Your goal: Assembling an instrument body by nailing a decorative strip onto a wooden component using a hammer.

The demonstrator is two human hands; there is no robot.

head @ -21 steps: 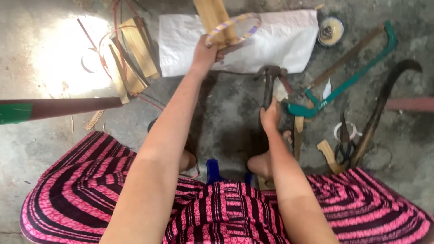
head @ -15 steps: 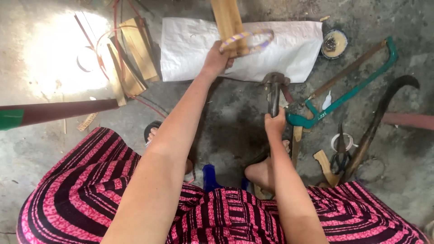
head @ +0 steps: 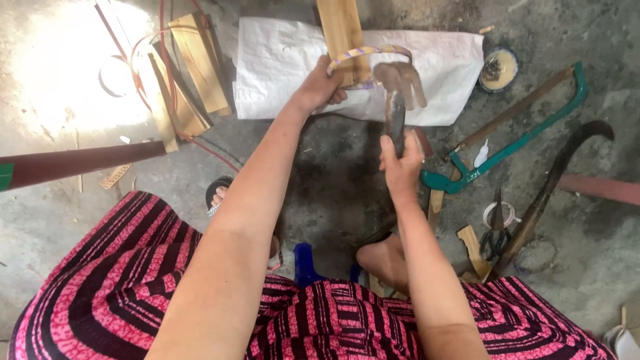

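Observation:
My left hand (head: 319, 87) grips a thin hoop wrapped in yellow and purple (head: 371, 52), held around the end of an upright bamboo slat (head: 341, 33) over a white woven sack (head: 280, 63). My right hand (head: 400, 163) is closed on the handle of a rusty claw hammer (head: 398, 87), lifted so its head hangs just right of the hoop. My bare foot (head: 380, 260) rests on the concrete floor below, and my lap in a pink and black striped skirt (head: 120, 293) fills the bottom.
Split bamboo slats (head: 193, 73) and red wire lie at upper left. A green-framed hacksaw (head: 527, 133), a curved dark blade (head: 553, 180), pliers (head: 495, 230) and a round tin (head: 499, 70) lie to the right. A dark red pole (head: 80, 161) juts in from the left.
My right hand has lifted the hammer off the floor and raised its head up beside the hoop. My left hand stays on the hoop and slat.

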